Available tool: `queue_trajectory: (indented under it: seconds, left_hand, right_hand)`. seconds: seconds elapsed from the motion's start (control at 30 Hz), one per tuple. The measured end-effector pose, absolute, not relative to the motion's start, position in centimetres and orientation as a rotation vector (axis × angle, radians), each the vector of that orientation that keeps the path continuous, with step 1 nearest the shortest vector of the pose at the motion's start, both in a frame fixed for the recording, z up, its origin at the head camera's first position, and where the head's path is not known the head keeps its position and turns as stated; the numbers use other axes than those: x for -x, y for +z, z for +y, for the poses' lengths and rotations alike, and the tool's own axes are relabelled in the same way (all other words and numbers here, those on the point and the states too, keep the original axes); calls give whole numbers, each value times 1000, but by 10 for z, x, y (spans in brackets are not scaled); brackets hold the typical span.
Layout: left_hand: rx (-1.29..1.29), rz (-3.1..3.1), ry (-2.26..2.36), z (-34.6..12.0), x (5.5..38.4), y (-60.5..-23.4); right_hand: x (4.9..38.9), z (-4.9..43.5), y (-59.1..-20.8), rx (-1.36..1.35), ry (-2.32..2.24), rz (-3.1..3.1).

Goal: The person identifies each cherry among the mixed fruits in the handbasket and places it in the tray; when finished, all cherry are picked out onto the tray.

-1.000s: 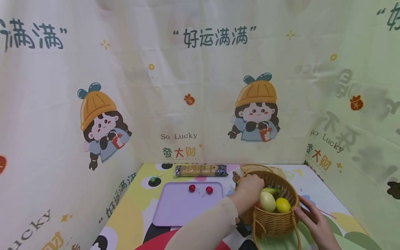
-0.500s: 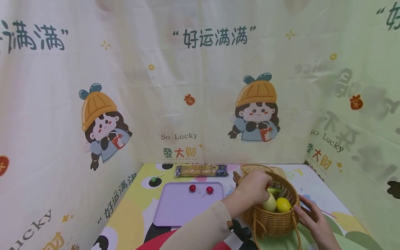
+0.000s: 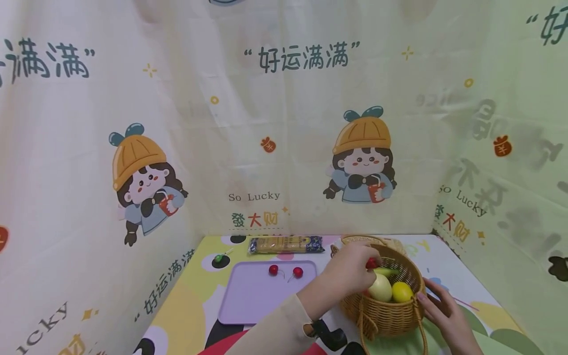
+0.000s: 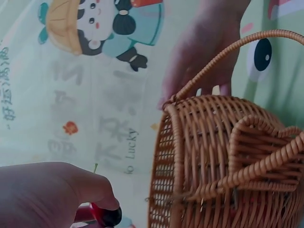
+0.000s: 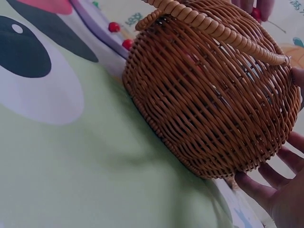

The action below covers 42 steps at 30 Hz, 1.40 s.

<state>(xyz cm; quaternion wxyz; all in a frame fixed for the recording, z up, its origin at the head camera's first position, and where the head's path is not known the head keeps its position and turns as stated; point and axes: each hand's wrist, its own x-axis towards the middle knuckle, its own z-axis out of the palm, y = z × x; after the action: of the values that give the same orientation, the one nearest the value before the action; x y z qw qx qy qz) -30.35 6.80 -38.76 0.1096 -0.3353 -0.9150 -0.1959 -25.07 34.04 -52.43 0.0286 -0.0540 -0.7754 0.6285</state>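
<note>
My left hand (image 3: 348,271) pinches a red cherry (image 3: 371,263) above the left part of the wicker basket (image 3: 390,318). In the left wrist view the cherry (image 4: 108,214) shows dark red between thumb and fingers, with a green stem sticking up. Inside the basket lie a pale round fruit (image 3: 380,288), a yellow lemon (image 3: 402,292) and a green curved item (image 3: 387,271). My right hand (image 3: 450,313) holds the basket's right side, thumb at the rim and fingers spread along the outside; the right wrist view shows those fingers (image 5: 256,190) against the weave.
Left of the basket lies a purple tray (image 3: 248,301) with two cherries (image 3: 298,272) on it. Behind it is a packet of noodle-like sticks (image 3: 286,244). A small green item (image 3: 218,258) lies at the back left. A woven straw piece (image 3: 392,244) sits behind the basket.
My left hand has come up out of the basket, first rightward, then back left, and the cherry in its fingers now shows. The right hand stays on the basket.
</note>
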Motion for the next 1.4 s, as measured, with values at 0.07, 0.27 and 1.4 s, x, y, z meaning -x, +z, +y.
queue_trajectory:
  seconds: [0.07,0.27,1.4]
  left_hand:
    - [961,-2695,-636,61,303,-387]
    - [908,-2660,-789,37,307,-385]
    - [138,-2666,-910,-169,353,-485]
  right_hand:
    - [251,341,-524,171,1942,-2395]
    - [251,340,-525,174,1952,-2395]
    - [246,339,-537,107,1950,-2327]
